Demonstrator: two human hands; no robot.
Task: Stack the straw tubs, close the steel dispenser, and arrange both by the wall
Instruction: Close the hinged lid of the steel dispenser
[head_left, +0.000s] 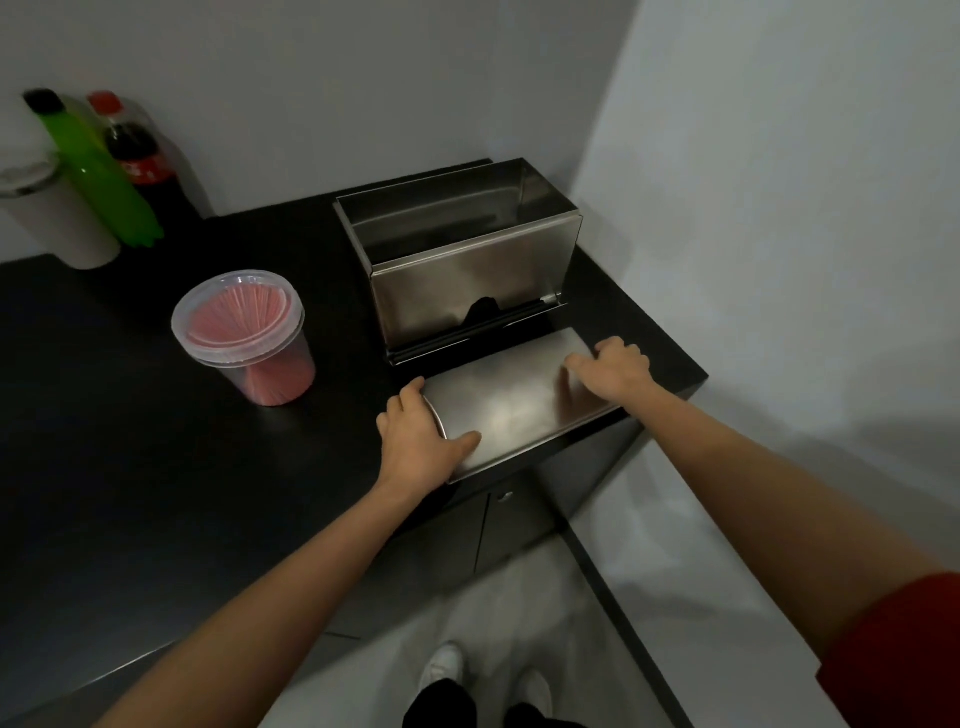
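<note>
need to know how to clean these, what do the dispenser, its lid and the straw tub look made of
Dispenser: brushed steel by its look, with dull grey reflections. Lid, gripped by the left hand and right hand: the same metal sheen. Straw tub: clear plastic, since the pink straws show through.

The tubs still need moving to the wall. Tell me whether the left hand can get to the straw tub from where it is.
Probably yes. The left hand grips the steel lid, so it must let go first; bare counter lies between it and the straw tub.
</note>
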